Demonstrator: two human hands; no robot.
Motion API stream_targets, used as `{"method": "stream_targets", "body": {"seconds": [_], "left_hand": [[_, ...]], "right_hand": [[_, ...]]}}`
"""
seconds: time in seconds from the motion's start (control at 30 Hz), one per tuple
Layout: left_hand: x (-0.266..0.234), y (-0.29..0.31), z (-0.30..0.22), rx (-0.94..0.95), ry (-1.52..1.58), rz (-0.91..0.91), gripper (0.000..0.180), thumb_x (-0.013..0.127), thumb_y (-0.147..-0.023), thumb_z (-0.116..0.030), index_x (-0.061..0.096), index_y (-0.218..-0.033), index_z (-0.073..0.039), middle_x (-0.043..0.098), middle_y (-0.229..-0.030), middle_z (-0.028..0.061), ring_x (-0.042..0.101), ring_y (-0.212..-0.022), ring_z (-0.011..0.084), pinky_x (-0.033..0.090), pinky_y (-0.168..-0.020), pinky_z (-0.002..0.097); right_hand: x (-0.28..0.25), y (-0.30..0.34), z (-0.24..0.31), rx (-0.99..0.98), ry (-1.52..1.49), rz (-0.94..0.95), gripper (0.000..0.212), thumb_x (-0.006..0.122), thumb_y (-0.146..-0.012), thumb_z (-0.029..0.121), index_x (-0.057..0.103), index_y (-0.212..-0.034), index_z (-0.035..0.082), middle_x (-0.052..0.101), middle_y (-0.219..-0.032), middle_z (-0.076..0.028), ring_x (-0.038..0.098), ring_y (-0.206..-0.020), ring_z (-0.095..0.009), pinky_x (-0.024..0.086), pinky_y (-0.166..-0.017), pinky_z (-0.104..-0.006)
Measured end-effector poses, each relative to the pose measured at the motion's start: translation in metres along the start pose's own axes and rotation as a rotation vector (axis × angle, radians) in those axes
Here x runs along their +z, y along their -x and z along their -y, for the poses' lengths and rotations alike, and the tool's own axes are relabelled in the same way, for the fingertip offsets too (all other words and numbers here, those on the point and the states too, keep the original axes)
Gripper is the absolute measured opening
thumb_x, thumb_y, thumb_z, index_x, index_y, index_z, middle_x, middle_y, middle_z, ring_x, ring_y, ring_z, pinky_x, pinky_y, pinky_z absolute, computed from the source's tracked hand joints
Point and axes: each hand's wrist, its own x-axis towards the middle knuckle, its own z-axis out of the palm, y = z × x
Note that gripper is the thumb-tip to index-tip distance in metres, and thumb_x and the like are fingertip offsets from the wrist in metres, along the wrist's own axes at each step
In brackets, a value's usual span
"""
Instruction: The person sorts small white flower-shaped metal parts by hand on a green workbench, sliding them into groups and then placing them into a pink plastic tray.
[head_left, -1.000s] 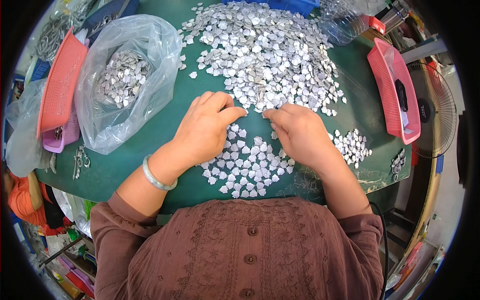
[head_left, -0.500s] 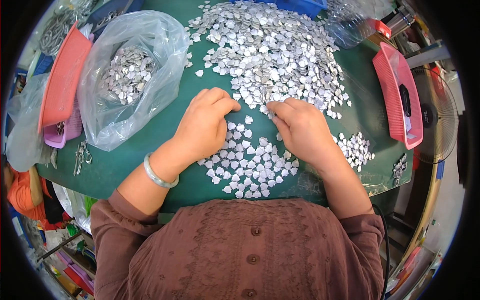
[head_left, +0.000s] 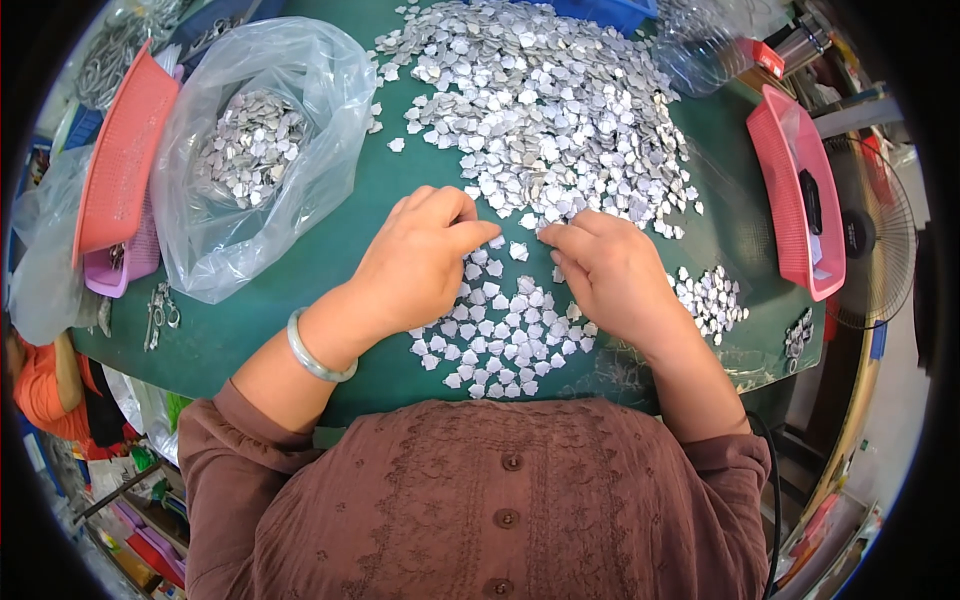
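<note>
Small flat silver metal pieces lie in a large heap (head_left: 560,110) across the far middle of the green table. Nearer to me is a spread-out group of these pieces (head_left: 510,330), mostly in a single layer. My left hand (head_left: 415,262) is closed, its fingers curled, with a fingertip on one silver piece (head_left: 497,242). Closed in a pinch, my right hand (head_left: 612,268) has its fingertips at the heap's near edge; what they hold, if anything, is hidden. A loose piece (head_left: 518,251) lies between both hands.
An open clear plastic bag (head_left: 330,150) with more pieces stands at left, beside a tilted pink basket (head_left: 120,165). A smaller pile (head_left: 712,305) lies right of my right forearm. At the right edge are another pink basket (head_left: 785,195) and a fan (head_left: 880,235).
My left hand has moved right and slightly nearer to me, onto a loose piece. Another piece now lies between the hands. My right hand has shifted slightly nearer.
</note>
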Motion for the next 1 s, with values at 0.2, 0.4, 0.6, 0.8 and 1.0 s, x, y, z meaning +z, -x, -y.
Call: {"method": "stream_targets", "body": {"seconds": [0.2,0.4,0.6,0.8,1.0], "left_hand": [[0.002,-0.005,-0.007,0.011,-0.018,0.015,0.034,0.057,-0.073,0.01,0.07,-0.1,-0.006,0.057,-0.092,0.0091,0.054,-0.085,0.0282,0.044,-0.08,0.0367],[0.002,-0.002,-0.005,0.054,-0.049,0.086,0.035,0.06,-0.07,0.007,0.07,-0.1,-0.008,0.057,-0.092,0.0072,0.054,-0.087,0.0276,0.043,-0.082,0.037],[0.005,-0.003,-0.008,0.064,0.048,0.075,0.033,0.057,-0.072,0.008,0.071,-0.099,-0.005,0.061,-0.1,0.0088,0.055,-0.091,0.029,0.044,-0.084,0.0384],[0.005,-0.001,-0.015,0.084,0.069,0.173,0.036,0.054,-0.073,0.009,0.071,-0.102,-0.004,0.061,-0.102,0.0116,0.055,-0.092,0.0305,0.047,-0.083,0.0381],[0.004,-0.001,-0.013,0.127,0.146,0.252,0.033,0.054,-0.073,0.009,0.07,-0.099,-0.002,0.06,-0.1,0.0117,0.055,-0.091,0.0309,0.047,-0.082,0.0377]], "right_hand": [[0.003,-0.001,0.004,-0.033,0.005,0.031,0.013,0.065,-0.078,0.005,0.069,-0.09,0.006,0.056,-0.074,-0.01,0.06,-0.072,-0.031,0.049,-0.066,-0.0406],[-0.001,0.006,-0.001,-0.048,0.033,0.043,0.013,0.065,-0.076,0.004,0.069,-0.089,0.005,0.055,-0.073,-0.009,0.059,-0.071,-0.03,0.048,-0.064,-0.041],[-0.017,0.024,-0.002,0.016,0.02,0.048,0.016,0.066,-0.077,0.002,0.07,-0.093,0.004,0.054,-0.074,-0.01,0.057,-0.07,-0.031,0.046,-0.063,-0.0405],[-0.017,0.027,-0.006,0.03,-0.043,0.064,0.023,0.063,-0.079,0.0,0.07,-0.101,0.005,0.054,-0.075,-0.011,0.057,-0.072,-0.031,0.047,-0.064,-0.0402],[-0.01,0.026,-0.005,0.025,0.048,0.048,0.028,0.063,-0.08,0.0,0.068,-0.107,0.006,0.054,-0.076,-0.01,0.057,-0.073,-0.03,0.047,-0.066,-0.0403]]}}
